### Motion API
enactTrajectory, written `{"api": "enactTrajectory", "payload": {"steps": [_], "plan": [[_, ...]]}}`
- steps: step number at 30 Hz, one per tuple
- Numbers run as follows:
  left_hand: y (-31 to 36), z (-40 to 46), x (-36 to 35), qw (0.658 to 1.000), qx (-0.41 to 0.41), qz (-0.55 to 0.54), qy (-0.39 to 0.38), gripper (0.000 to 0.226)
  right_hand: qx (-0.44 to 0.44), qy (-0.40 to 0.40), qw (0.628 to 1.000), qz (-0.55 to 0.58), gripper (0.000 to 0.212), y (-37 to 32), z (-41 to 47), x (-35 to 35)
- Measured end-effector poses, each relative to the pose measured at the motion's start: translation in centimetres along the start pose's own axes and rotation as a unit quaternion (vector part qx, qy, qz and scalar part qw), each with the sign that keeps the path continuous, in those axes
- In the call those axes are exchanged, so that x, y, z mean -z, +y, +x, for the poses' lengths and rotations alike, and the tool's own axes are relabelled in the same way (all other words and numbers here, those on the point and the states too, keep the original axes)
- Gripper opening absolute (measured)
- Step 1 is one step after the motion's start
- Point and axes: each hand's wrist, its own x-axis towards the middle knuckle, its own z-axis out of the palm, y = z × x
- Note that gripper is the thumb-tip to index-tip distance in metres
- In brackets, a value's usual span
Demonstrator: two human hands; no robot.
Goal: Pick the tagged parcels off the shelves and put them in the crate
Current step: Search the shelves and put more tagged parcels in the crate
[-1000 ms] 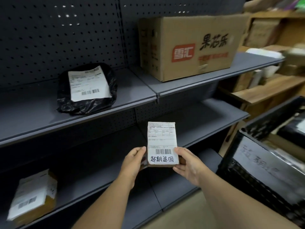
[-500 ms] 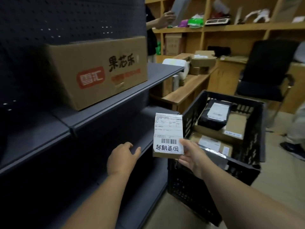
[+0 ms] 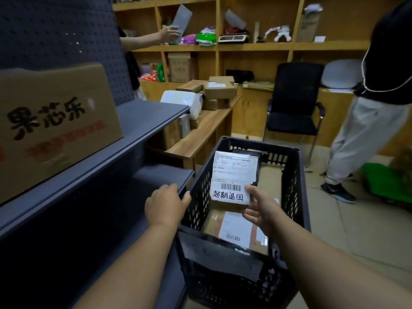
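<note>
My right hand (image 3: 262, 208) grips a small brown parcel (image 3: 231, 177) by its lower right corner. Its white label carries a barcode and handwritten characters. I hold it tilted above the open black plastic crate (image 3: 298, 186), which stands on the floor beside the grey shelves. Several parcels lie inside, one with a white label (image 3: 234, 228) near the front. My left hand (image 3: 166, 205) is empty, fingers loosely apart, hovering by the crate's left rim in front of the shelf.
A large printed cardboard box (image 3: 53, 121) sits on the grey shelf (image 3: 142, 121) at left. A wooden desk (image 3: 200, 134) with boxes stands behind the crate. A black chair (image 3: 294, 103) and a standing person (image 3: 374, 103) are right; another person's arm (image 3: 147, 36) reaches into the wooden shelving.
The view has swung right from the shelves to the crate. My left hand let go of the parcel; my right hand carried it over the crate.
</note>
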Motion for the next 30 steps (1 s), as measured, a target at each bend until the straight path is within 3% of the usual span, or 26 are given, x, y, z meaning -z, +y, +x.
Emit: {"api": "enactTrajectory", "payload": {"steps": [13,19,30], "plan": [[6.1,6.2,-6.8,0.999,-0.031,0.007,-0.023,0.038,-0.094,0.023,0.995,-0.032,0.022,1.4,6.2,5.3],[6.2,7.2,-8.4,0.998,-0.051,0.015,-0.039,0.035,-0.13,0.021,0.991,-0.026,0.019,2.9,6.1,5.4],[5.9,8.1,-9.2,0.991,-0.117,-0.011,-0.068,0.032,-0.179,0.045,0.983,0.019,0.032,4.0,3.2,5.2]]}}
